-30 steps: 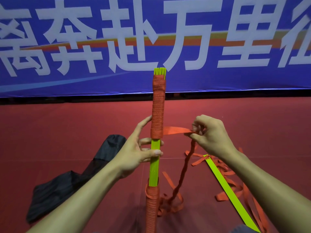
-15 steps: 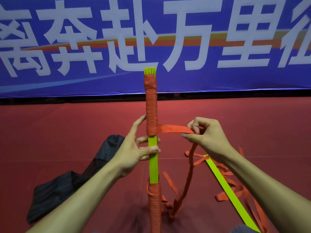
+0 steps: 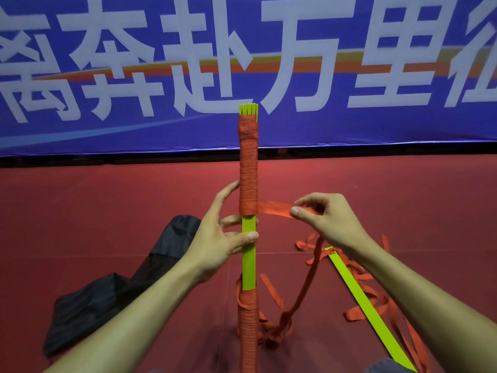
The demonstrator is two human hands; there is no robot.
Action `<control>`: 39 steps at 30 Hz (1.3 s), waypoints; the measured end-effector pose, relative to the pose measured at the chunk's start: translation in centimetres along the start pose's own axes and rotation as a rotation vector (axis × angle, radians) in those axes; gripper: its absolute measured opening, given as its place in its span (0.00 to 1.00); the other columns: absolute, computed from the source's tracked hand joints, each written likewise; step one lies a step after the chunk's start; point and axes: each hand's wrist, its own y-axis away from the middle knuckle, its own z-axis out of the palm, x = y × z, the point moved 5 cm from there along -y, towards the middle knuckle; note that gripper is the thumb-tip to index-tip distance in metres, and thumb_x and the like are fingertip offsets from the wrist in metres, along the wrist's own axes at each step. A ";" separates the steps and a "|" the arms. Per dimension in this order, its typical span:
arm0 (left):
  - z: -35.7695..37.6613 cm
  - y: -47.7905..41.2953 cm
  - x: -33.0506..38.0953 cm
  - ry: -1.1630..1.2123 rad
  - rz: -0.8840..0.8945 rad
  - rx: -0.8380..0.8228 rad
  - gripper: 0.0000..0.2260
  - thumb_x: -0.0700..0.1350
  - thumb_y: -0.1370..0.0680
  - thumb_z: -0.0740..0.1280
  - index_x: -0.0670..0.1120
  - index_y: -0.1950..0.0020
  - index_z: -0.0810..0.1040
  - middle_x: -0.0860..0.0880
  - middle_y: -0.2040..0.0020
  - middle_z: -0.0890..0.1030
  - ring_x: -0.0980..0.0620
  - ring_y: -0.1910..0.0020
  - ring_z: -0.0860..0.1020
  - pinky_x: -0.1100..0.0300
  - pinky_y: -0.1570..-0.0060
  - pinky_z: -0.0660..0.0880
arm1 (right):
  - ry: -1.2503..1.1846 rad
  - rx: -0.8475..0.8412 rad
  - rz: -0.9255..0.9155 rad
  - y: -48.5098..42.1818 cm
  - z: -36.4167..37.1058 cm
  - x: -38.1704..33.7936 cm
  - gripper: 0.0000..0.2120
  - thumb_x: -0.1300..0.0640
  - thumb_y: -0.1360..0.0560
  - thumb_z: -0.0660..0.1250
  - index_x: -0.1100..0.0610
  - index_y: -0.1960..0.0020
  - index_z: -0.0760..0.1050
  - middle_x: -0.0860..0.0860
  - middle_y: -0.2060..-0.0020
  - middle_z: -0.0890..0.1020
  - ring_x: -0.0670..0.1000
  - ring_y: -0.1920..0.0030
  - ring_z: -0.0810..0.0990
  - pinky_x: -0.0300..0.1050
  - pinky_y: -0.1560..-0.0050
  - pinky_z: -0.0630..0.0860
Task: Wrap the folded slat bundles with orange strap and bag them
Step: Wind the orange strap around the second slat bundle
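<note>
At centre, held upright over the red floor (image 3: 107, 200): slat bundle (image 3: 248, 254), gripped at its bare middle by the left hand (image 3: 215, 239), thumb across the front, fingers curled behind, index finger raised along the wrapped part. Just to the right: orange strap (image 3: 274, 207), drawn out flat and level from the lowest turn of the upper winding, pinched between thumb and fingertips of the right hand (image 3: 332, 219); beyond the pinch, twisted into a cord and trailing down to the floor.

Probable faults, judged from this arrangement:
- Slack turns or a gap in the winding, from tension lost at the pinch.
- A twist carried onto the bundle, from the corded length fed in unflattened.
- Splaying or slipping of slats in the unwrapped middle, from a loosened left grip.
- Snagging, from the tangle of loose strap (image 3: 352, 316) around the loose slat (image 3: 362, 297) on the floor at right.

Materials and shapes:
- Slats: thin, flat, smooth, fluorescent yellow-green, packed side by side, tips slightly fanned at the top.
- Strap: matte woven webbing, ribbed where wound in close overlapping turns at top and bottom.
- At left, apart from the bundle: black bag (image 3: 113, 300), limp crumpled fabric, not yet in use.
- Behind: blue banner (image 3: 376, 127) with large white characters.
</note>
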 end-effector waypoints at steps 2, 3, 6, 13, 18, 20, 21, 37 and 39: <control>0.0 -0.2 -0.1 -0.021 0.012 0.039 0.42 0.30 0.28 0.74 0.71 0.31 0.67 0.38 0.48 0.84 0.45 0.57 0.83 0.53 0.58 0.81 | 0.030 0.005 -0.011 -0.1 0.1 -0.2 0.07 0.52 0.28 0.75 0.53 0.63 0.81 0.45 0.71 0.79 0.42 0.70 0.72 0.42 0.65 0.68; 0.1 -0.3 -0.1 -0.034 0.016 0.058 0.42 0.30 0.28 0.74 0.70 0.30 0.66 0.39 0.49 0.83 0.47 0.60 0.83 0.55 0.60 0.81 | 0.037 0.020 -0.023 -0.1 0.1 -0.5 0.09 0.52 0.29 0.76 0.53 0.65 0.80 0.45 0.72 0.78 0.42 0.71 0.71 0.42 0.66 0.67; 0.3 -0.5 -0.1 -0.105 0.039 0.097 0.42 0.32 0.29 0.76 0.68 0.28 0.64 0.42 0.51 0.83 0.53 0.64 0.81 0.57 0.62 0.80 | 0.035 0.085 -0.059 0.2 0.3 -1.6 0.14 0.52 0.31 0.77 0.50 0.70 0.75 0.43 0.78 0.73 0.42 0.74 0.69 0.40 0.70 0.64; 1.4 -0.7 1.1 -0.329 0.101 0.170 0.45 0.44 0.37 0.84 0.77 0.35 0.62 0.53 0.52 0.83 0.48 0.61 0.85 0.46 0.55 0.83 | 0.078 0.234 -0.058 1.5 1.1 -4.9 0.27 0.43 0.37 0.79 0.55 0.73 0.63 0.46 0.80 0.65 0.47 0.75 0.63 0.45 0.72 0.61; 2.3 -0.5 2.1 -0.369 0.160 0.223 0.44 0.46 0.37 0.83 0.76 0.37 0.60 0.57 0.59 0.83 0.62 0.69 0.79 0.62 0.59 0.79 | 0.125 0.289 -0.005 1.6 0.9 -5.3 0.29 0.42 0.37 0.79 0.55 0.73 0.60 0.46 0.82 0.63 0.47 0.76 0.62 0.45 0.73 0.57; 2.5 -0.4 2.2 -0.357 0.155 0.244 0.44 0.47 0.37 0.84 0.72 0.35 0.60 0.54 0.59 0.83 0.62 0.65 0.80 0.64 0.60 0.78 | 0.117 0.292 -0.032 1.6 1.0 -5.5 0.27 0.45 0.36 0.79 0.55 0.73 0.62 0.46 0.82 0.64 0.46 0.77 0.63 0.45 0.73 0.59; 2.6 -0.5 2.1 -0.328 0.140 0.252 0.45 0.47 0.37 0.84 0.71 0.34 0.59 0.52 0.58 0.84 0.61 0.63 0.81 0.60 0.57 0.80 | 0.103 0.290 -0.053 1.6 1.0 -5.6 0.26 0.46 0.36 0.79 0.55 0.72 0.63 0.46 0.81 0.65 0.46 0.76 0.64 0.45 0.73 0.60; 2.1 0.2 1.5 0.022 -0.017 -0.259 0.43 0.35 0.31 0.74 0.74 0.31 0.60 0.40 0.45 0.83 0.47 0.51 0.83 0.54 0.53 0.80 | -0.019 0.219 -0.095 1.2 0.4 -4.5 0.13 0.55 0.33 0.79 0.55 0.68 0.76 0.44 0.75 0.75 0.42 0.73 0.70 0.39 0.70 0.67; 2.1 0.4 1.8 0.029 0.016 -0.236 0.44 0.35 0.32 0.76 0.78 0.36 0.63 0.36 0.42 0.80 0.42 0.49 0.83 0.48 0.49 0.81 | -0.035 0.200 -0.100 1.2 0.4 -4.6 0.11 0.55 0.33 0.79 0.55 0.68 0.77 0.45 0.75 0.76 0.42 0.73 0.70 0.39 0.70 0.68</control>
